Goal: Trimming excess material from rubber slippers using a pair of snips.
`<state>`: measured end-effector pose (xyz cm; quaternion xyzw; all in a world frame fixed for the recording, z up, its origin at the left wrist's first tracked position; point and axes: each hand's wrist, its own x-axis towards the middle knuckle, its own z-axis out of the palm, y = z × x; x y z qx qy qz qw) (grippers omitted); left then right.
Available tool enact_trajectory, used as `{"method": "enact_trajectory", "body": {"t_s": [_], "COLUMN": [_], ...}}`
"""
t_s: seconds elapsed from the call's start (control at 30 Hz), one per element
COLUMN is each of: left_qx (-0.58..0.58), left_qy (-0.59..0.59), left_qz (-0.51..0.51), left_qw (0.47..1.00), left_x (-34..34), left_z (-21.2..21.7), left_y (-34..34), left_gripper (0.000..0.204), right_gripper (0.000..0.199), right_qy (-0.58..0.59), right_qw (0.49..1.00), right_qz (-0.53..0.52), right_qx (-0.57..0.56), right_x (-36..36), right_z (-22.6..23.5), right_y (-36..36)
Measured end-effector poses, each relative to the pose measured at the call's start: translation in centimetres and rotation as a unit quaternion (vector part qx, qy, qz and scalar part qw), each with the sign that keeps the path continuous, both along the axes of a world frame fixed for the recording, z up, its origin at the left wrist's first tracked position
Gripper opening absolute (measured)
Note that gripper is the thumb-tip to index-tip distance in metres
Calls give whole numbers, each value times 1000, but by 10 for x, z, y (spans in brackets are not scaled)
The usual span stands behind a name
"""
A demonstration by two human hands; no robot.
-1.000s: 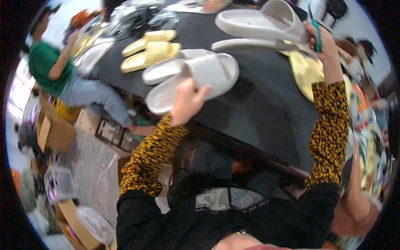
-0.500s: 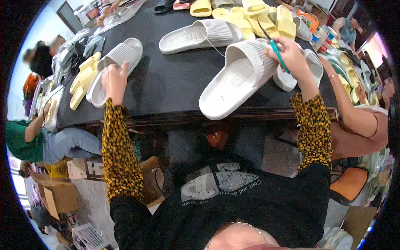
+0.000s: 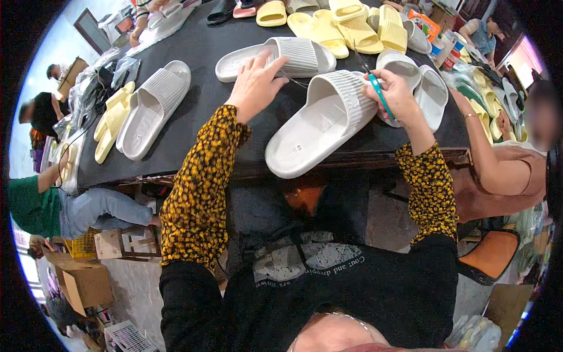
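Gripping teal scissors (image 3: 380, 97), right hand (image 3: 396, 94) half-hides their blades; left hand (image 3: 255, 85) spreads open on slide (image 3: 275, 58).

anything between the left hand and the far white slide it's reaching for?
Nothing visible. The left hand already rests on the far white slide. The right hand, holding a teal tool, is on the near white slide.
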<state>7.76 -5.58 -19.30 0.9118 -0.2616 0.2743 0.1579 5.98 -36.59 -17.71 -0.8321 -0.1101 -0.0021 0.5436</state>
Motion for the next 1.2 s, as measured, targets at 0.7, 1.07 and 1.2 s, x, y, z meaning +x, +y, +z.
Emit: {"method": "enact_trajectory", "body": {"t_s": [0.7,1.07,1.2], "left_qx": [-372,-362,-391], "left_qy": [240,315,305], "left_qz": [-24,12,15], "left_qw": [896,877,868], "left_x": [-35,-111,-124], "left_z": [87,21,13], "left_y": [-11,6,14], "left_gripper": [22,21,22], "right_gripper": [48,38,36], "right_qy": [-106,-9,161], "right_qw": [990,989,944], "right_qz": [95,51,202], "right_qx": [-8,135,204], "right_x": [78,-10,-60], "right_z": [-1,35,16], "right_y": [50,27,51]}}
